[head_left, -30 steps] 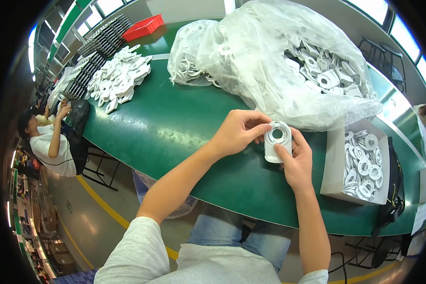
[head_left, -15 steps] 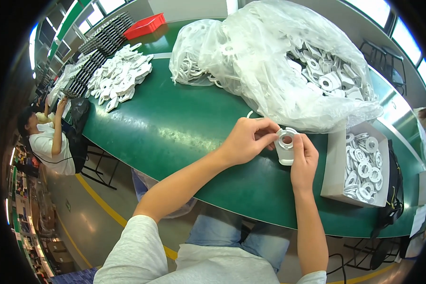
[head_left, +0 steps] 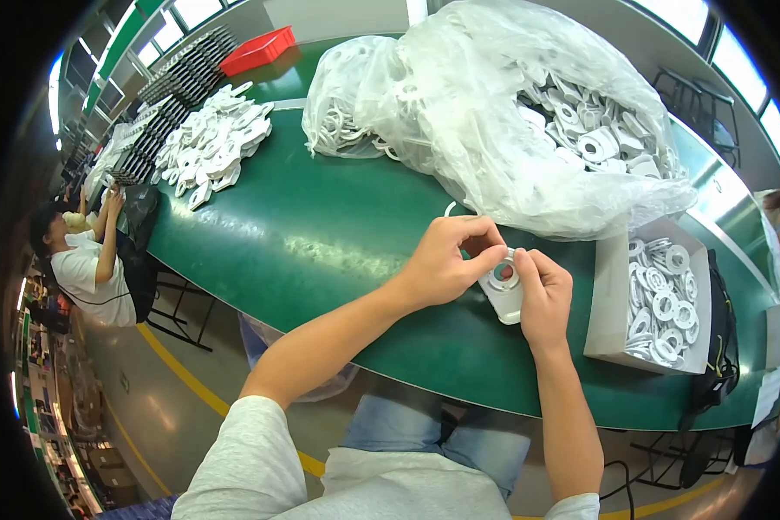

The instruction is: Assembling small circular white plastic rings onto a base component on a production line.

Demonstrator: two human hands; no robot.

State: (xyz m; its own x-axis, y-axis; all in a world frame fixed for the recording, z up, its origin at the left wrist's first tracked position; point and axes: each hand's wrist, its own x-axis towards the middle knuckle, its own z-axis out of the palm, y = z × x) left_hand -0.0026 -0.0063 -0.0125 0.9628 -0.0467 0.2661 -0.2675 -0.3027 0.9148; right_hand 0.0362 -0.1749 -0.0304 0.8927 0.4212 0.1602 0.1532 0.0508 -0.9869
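Observation:
Between my two hands is a white plastic part (head_left: 504, 302) with a round ringed hole at its top and a flat tab below. My left hand (head_left: 453, 260) pinches its upper left edge between thumb and fingers. On the other side my right hand (head_left: 546, 299) grips the part's upper right edge, the thumb beside the ring. The part hangs tilted over the green table (head_left: 364, 234). Fingers of both hands cover some of the ring.
Right of my hands stands an open box (head_left: 609, 303) of white rings (head_left: 665, 303). Ahead, a large clear plastic bag (head_left: 494, 130) holds white parts. At the far left lie a pile of white parts (head_left: 212, 143), stacked black trays (head_left: 152, 130) and a red bin (head_left: 257, 50). A person (head_left: 82, 260) sits left.
The white part has turned so its tab points more to the lower right, and both hands have closed in around its ring. My right hand has shifted slightly left and down.

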